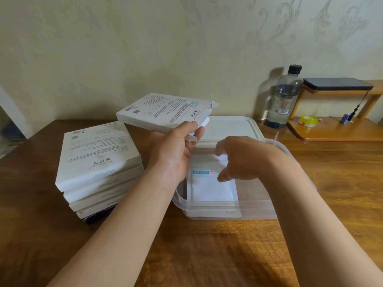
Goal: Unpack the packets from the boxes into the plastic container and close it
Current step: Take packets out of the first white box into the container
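Wooden table (207,255): box stack (97,162), plastic container (228,206), lid (234,127), bottle (284,100), shelf (331,133).

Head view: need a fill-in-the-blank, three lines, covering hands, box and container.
1. The left hand grips a box whose end flap is ____.
2. The right hand hovers over a white packet lying ____ the container.
3. The stack of boxes stands on the container's ____ side.
Missing words: open; inside; left.
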